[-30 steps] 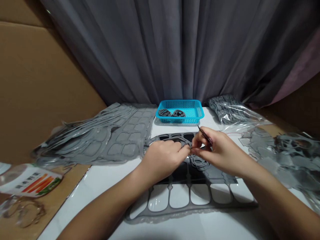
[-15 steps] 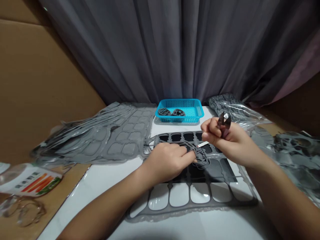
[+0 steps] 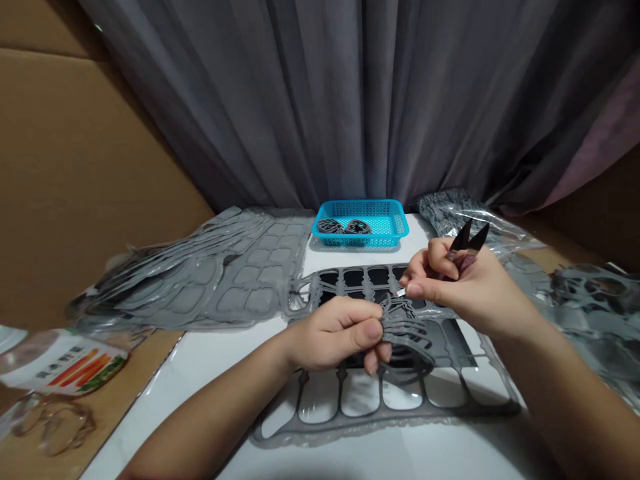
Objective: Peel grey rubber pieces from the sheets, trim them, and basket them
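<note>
Left hand (image 3: 333,333) grips gray lattice (image 3: 407,337) (right hand (image 3: 463,283): snips (image 3: 467,243)).

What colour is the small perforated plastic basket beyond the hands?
The perforated plastic basket is bright turquoise blue, best seen in the head view.

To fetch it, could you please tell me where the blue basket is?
Head view: the blue basket sits far centre, between gray sheets and a plastic bag.

Left hand (image 3: 333,333) grips twisted grey rubber strip (image 3: 406,333); right hand (image 3: 463,283) holds open black snips (image 3: 467,241) just above it.
</note>
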Motion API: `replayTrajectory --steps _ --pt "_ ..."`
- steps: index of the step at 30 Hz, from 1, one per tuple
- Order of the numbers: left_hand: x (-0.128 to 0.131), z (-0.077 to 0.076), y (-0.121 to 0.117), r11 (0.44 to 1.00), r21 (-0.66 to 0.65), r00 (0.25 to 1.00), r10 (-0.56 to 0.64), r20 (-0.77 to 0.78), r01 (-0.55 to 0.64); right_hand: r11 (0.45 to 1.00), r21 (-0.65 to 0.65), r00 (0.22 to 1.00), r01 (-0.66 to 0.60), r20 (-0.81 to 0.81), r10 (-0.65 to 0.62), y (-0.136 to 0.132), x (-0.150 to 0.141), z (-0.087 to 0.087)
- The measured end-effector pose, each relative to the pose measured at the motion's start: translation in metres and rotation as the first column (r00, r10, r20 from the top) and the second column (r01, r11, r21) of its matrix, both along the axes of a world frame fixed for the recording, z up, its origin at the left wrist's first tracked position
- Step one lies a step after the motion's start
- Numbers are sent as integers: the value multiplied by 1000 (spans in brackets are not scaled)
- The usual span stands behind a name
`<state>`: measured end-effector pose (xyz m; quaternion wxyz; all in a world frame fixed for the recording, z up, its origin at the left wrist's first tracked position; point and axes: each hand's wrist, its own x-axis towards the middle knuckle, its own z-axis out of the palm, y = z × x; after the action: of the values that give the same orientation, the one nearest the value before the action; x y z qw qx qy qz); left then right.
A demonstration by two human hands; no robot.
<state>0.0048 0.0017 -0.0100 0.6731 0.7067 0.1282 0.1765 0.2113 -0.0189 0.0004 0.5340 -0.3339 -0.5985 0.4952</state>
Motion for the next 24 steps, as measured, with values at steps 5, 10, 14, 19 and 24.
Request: replayTrajectory --steps 5,10,14,19,24 --pt "-3 -4 -4 981 -191 1000 11 -2 -12 992 -103 997 -67 27 70 -7 -2 3" --pt "-4 -4 0 991 -127 998 -45 -33 41 970 -98 966 -222 111 233 -15 -7 8" --pt "-2 -1 3 992 -37 992 -119 -51 118 935 -91 923 -342 155 352 -14 -7 6" --pt "1 0 3 991 11 989 -130 -64 131 921 -96 896 -378 212 390 -11 -4 5" --pt "1 0 2 997 -4 996 -83 -29 83 874 -133 848 -468 214 486 -13 -2 7"
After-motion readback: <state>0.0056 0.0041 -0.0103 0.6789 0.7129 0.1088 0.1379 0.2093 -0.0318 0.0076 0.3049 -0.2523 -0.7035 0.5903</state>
